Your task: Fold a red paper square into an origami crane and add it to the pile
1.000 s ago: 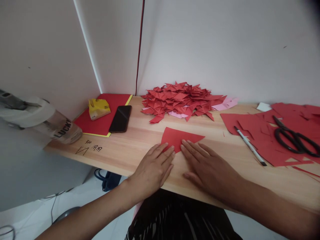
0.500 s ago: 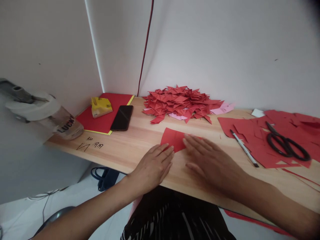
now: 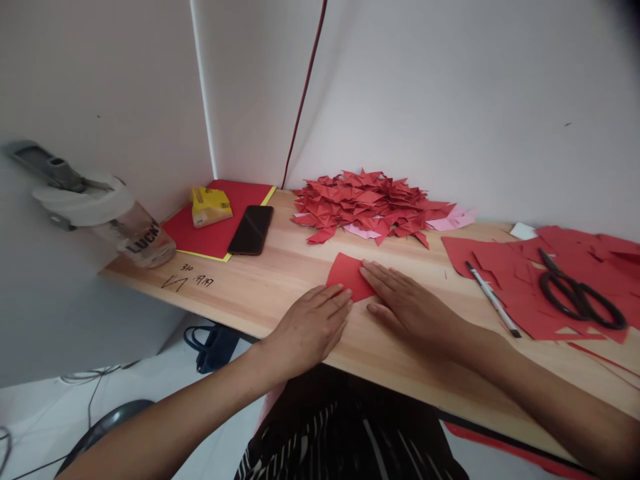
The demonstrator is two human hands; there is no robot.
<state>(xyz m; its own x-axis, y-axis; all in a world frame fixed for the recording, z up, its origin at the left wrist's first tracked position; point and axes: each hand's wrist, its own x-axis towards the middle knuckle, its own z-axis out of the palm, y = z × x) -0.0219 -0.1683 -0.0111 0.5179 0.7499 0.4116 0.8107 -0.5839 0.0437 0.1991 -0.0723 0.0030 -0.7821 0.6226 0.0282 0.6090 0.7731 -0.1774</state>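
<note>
A small piece of red paper [image 3: 345,272] lies flat on the wooden table [image 3: 260,287] in front of me. The fingertips of my left hand [image 3: 315,327] rest on its near left edge, fingers stretched out side by side. My right hand [image 3: 415,300] lies flat over the paper's right part, covering it, with the thumb held a little apart. Both hands are open and grip nothing. Behind the paper sits a heap of folded red paper pieces [image 3: 370,203], with some pink ones [image 3: 455,219] at its edges.
To the right, black-handled scissors [image 3: 575,300] lie on cut red sheets [image 3: 515,293], beside a pen [image 3: 493,298]. On the left are a phone [image 3: 251,230], a yellow packet [image 3: 212,208] on a red sheet [image 3: 187,237], and a clear bottle [image 3: 145,240] near the table edge.
My right hand has slid slightly inward over the paper's right part, hiding more of it. The left hand stays pressed at the near left edge. The whole view has shifted a little.
</note>
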